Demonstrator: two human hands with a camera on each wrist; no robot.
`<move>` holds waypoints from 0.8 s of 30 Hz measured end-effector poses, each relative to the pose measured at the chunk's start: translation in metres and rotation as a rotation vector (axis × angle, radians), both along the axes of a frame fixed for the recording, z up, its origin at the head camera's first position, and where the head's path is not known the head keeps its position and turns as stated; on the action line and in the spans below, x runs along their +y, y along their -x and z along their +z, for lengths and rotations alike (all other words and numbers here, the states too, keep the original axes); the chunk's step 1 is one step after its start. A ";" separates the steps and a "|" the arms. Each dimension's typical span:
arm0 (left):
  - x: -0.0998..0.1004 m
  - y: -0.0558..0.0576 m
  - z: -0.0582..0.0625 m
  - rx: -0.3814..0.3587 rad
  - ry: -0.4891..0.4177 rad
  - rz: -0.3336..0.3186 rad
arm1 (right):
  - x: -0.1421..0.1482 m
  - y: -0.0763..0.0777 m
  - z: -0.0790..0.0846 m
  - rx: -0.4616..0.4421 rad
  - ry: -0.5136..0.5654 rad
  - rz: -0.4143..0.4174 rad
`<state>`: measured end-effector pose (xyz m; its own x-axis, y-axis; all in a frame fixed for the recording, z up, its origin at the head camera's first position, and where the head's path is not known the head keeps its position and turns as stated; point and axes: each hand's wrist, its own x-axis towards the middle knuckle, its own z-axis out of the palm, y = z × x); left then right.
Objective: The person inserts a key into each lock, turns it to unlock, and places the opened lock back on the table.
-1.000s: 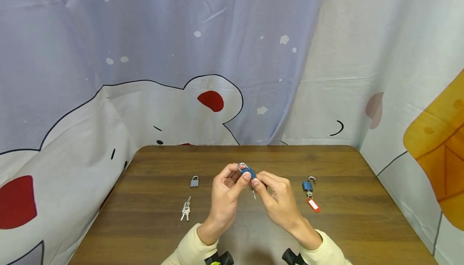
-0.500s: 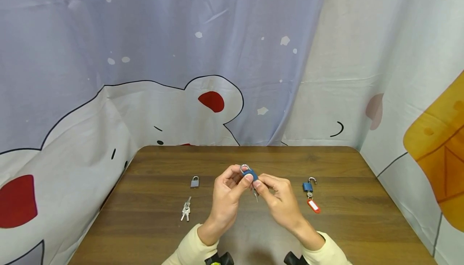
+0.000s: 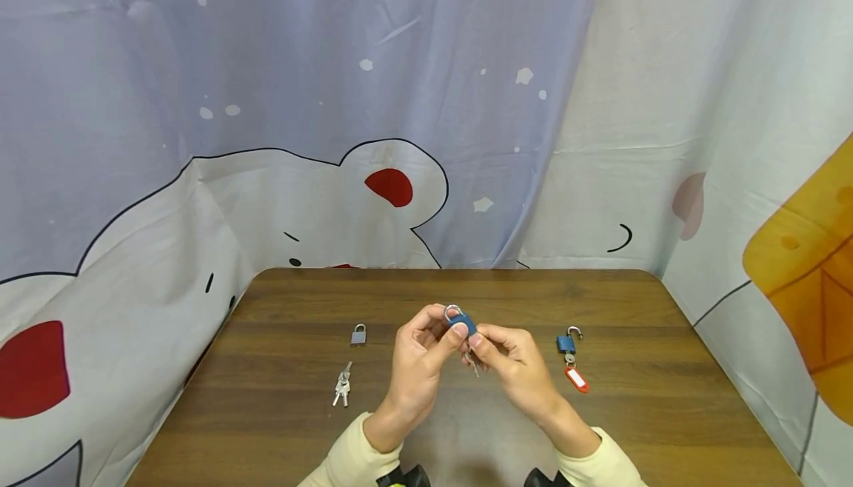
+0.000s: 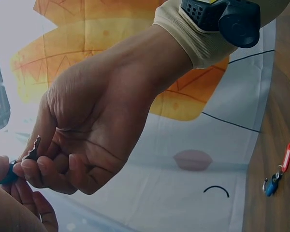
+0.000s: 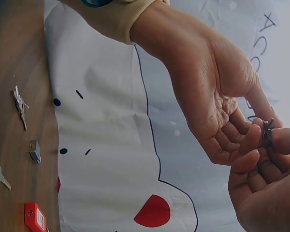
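A small blue padlock [image 3: 463,324] is held up between both hands in the head view, its silver shackle upward. My left hand [image 3: 415,372] pinches its body between thumb and fingers. At the padlock's lower right, my right hand [image 3: 523,380] pinches with thumb and forefinger what looks like the head of a key, mostly covered by the fingers. A loose-hanging key [image 3: 472,366] dangles below those fingertips; its jagged blade [image 4: 34,149] shows in the left wrist view. The right wrist view hides most of the padlock behind fingers.
On the wooden table [image 3: 286,442], a grey padlock [image 3: 358,334] and a bunch of keys [image 3: 343,385] lie left. An unlocked blue padlock [image 3: 566,344] with a red tag [image 3: 576,379] lies right. Only the right wrist view shows a single key [image 5: 0,176] and a red object [image 5: 35,217].
Both hands and the blue padlock have shifted slightly right and down in the head view. The dangling key has swung a little to the right. Things on the table stay put.
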<state>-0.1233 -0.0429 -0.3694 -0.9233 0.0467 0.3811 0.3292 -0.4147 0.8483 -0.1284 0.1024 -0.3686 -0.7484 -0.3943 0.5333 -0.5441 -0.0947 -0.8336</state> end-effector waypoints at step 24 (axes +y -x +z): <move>-0.001 0.000 -0.001 -0.018 0.044 0.008 | 0.002 0.001 -0.004 -0.114 0.021 0.060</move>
<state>-0.1230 -0.0436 -0.3706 -0.9304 0.0560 0.3623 0.3167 -0.3749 0.8713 -0.1293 0.1044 -0.3728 -0.7803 -0.4292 0.4549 -0.4389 -0.1424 -0.8872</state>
